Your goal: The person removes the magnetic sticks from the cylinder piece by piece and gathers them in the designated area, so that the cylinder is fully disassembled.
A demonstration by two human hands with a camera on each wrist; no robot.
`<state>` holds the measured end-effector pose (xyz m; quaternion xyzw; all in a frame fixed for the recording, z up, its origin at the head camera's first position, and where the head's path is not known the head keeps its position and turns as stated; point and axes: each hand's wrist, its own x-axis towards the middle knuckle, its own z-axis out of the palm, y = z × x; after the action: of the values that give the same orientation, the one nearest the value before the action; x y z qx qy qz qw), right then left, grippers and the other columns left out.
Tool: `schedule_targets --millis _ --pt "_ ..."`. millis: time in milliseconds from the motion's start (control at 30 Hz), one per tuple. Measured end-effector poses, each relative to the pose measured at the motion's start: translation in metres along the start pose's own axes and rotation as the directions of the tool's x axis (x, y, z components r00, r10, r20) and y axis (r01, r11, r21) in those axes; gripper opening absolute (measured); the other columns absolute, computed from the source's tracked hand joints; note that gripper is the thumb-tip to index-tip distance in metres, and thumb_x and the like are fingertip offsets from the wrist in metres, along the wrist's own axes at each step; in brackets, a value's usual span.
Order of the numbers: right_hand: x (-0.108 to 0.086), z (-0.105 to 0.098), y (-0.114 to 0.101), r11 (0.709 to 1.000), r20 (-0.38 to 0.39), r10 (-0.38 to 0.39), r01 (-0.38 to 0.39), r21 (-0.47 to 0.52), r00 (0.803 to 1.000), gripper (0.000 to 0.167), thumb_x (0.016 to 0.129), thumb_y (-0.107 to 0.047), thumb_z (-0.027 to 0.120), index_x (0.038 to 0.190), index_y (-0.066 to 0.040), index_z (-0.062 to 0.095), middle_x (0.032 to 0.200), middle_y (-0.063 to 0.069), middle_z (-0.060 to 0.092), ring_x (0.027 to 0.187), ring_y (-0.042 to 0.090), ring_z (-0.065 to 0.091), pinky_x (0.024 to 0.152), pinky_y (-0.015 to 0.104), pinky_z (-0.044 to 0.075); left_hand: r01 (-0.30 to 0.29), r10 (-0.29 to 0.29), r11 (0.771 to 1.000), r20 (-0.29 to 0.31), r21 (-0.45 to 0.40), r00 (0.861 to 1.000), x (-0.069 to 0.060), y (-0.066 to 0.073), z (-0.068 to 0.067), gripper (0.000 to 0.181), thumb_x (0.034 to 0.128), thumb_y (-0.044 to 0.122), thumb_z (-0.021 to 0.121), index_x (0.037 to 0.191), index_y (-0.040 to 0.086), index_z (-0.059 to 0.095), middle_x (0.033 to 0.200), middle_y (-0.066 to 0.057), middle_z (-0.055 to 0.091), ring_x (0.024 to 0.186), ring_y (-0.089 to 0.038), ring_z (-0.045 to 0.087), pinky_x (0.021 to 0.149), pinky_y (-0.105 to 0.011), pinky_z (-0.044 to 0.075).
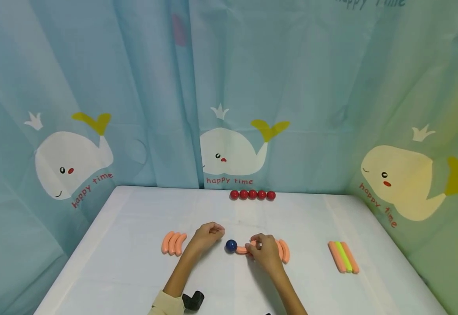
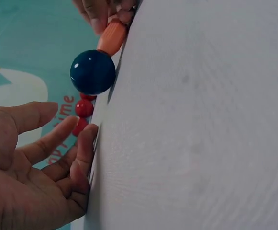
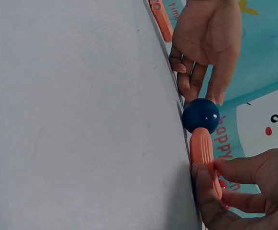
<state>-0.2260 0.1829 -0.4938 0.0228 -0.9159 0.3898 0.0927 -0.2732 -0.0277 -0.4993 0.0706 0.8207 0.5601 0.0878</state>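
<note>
Near the middle of the white table, my right hand (image 1: 266, 251) pinches a curved orange stick (image 1: 242, 250) between thumb and fingers. One end of that stick touches a shiny dark blue ball (image 1: 231, 246); whether they are joined, I cannot tell. On the ball's other side is my left hand (image 1: 207, 236), its fingers loosely bent and nothing in them. In the left wrist view a gap separates this hand from the blue ball (image 2: 93, 72). The right wrist view shows ridges along the orange stick (image 3: 202, 148), with my right fingers around its near end.
Several red balls (image 1: 252, 195) form a row at the table's back edge. Curved orange sticks (image 1: 174, 243) lie at left, and more curved sticks (image 1: 284, 251) beside my right hand. Straight orange and green sticks (image 1: 343, 257) lie at right. A printed curtain (image 1: 311, 87) hangs behind.
</note>
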Motion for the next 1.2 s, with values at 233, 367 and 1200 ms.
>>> schedule_targets --millis 233,367,1200 --pt "0.0 -0.001 -0.003 0.999 -0.007 -0.044 0.044 -0.021 0.999 0.024 0.081 -0.014 0.078 0.098 0.0 0.069 0.096 0.017 0.061 0.076 0.016 0.051 0.063 0.025 0.042 -0.129 0.115 0.978 0.092 0.166 0.989 -0.007 0.005 -0.001 0.026 0.0916 0.025 0.066 0.111 0.008 0.068 0.101 -0.006 0.069 0.093 -0.018 0.061 0.082 -0.036 0.049" --pt "0.001 -0.003 -0.006 0.99 0.036 -0.136 0.137 -0.027 0.99 0.022 0.081 -0.016 0.08 0.098 -0.005 0.072 0.1 0.012 0.065 0.068 0.01 0.049 0.059 0.021 0.042 -0.237 0.191 0.942 0.199 0.24 0.961 -0.009 0.007 -0.002 0.031 0.0904 0.022 0.068 0.117 0.007 0.067 0.108 -0.011 0.068 0.093 -0.02 0.064 0.08 -0.034 0.051" --pt "0.001 0.007 0.007 0.985 0.187 -0.162 0.148 0.084 0.969 0.014 0.084 -0.016 0.077 0.093 -0.01 0.07 0.087 0.001 0.065 0.061 0.001 0.05 0.057 0.018 0.043 -0.276 0.222 0.898 0.188 0.342 0.957 -0.012 0.009 0.014 0.025 0.0845 0.017 0.076 0.108 0.012 0.071 0.093 0.001 0.067 0.084 -0.011 0.058 0.073 -0.025 0.046"
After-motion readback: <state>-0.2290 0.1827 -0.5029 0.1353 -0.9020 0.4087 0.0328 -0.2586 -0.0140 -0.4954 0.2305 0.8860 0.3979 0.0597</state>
